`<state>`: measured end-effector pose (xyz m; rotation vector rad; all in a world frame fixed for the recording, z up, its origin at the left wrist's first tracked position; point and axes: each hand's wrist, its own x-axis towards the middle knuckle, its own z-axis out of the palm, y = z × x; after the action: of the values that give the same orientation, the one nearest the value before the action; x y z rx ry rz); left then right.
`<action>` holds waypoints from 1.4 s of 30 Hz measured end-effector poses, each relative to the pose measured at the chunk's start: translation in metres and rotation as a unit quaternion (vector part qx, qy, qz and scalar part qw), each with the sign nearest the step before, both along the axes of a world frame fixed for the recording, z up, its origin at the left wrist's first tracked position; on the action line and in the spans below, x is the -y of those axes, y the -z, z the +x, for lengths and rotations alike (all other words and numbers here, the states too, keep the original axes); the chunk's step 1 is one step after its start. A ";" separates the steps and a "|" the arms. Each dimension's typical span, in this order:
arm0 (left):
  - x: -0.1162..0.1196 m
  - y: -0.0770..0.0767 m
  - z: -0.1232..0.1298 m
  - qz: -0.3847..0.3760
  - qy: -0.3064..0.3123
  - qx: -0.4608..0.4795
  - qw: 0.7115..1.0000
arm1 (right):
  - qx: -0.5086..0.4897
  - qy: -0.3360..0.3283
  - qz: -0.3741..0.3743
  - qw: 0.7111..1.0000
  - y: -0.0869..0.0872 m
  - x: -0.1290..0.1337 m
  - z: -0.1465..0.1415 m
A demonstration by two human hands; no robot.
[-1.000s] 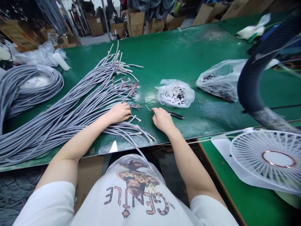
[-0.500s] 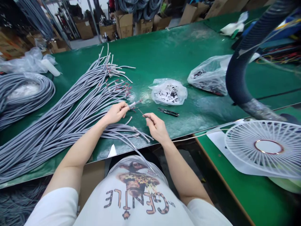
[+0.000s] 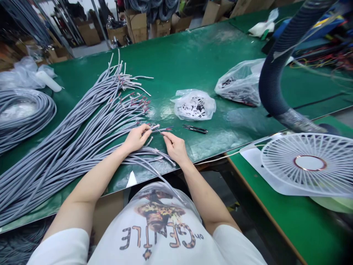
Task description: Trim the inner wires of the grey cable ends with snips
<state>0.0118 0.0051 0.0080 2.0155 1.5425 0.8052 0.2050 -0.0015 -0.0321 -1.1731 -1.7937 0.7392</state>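
Note:
My left hand (image 3: 136,139) is closed around a grey cable close to its stripped end (image 3: 155,127), where thin coloured wires stick out to the right. My right hand (image 3: 175,147) pinches a thin, dark, pointed tool (image 3: 160,132), too small to identify exactly; its tip is at the stripped end, though contact cannot be made out. Just below both hands lie several grey cables (image 3: 138,156) with bared ends near the table's front edge. To the left, a large bundle of grey cables (image 3: 82,117) fans out, with red and white wires exposed at the tips.
Small snips (image 3: 195,129) lie right of my hands, below an open plastic bag of small black and white pieces (image 3: 194,106). A fuller bag (image 3: 239,84) and a ribbed hose (image 3: 271,81) are farther right. A white fan (image 3: 310,162) stands at lower right; coiled cable (image 3: 27,114) lies left.
My right hand has moved left, closer to my left hand, bringing the tool's tip to the cable end. The wires now point more straight to the right. The whole view has shifted slightly.

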 end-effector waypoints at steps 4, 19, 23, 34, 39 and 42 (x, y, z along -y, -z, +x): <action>0.001 -0.002 0.001 0.003 0.002 -0.006 1.000 | -0.018 0.000 0.006 1.000 0.000 0.000 -0.001; 0.000 -0.001 -0.001 0.004 0.012 -0.007 1.000 | -0.070 -0.015 -0.006 0.997 0.000 0.000 0.000; 0.001 -0.001 0.000 0.009 0.020 -0.017 1.000 | -0.080 -0.020 -0.015 0.997 -0.002 0.001 0.000; 0.006 -0.003 0.005 -0.006 0.044 -0.080 0.996 | -0.051 -0.068 -0.007 0.996 -0.010 0.002 0.000; 0.006 -0.003 0.006 -0.016 0.034 -0.080 0.996 | -0.029 -0.065 -0.006 0.997 -0.008 -0.003 0.000; 0.006 -0.002 0.006 -0.019 0.046 -0.082 0.995 | -0.014 -0.042 -0.031 0.999 -0.007 -0.008 -0.005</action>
<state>0.0180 -0.0013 0.0104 2.1529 1.5275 0.5839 0.2001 0.0061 -0.0248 -1.1275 -1.8161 0.8623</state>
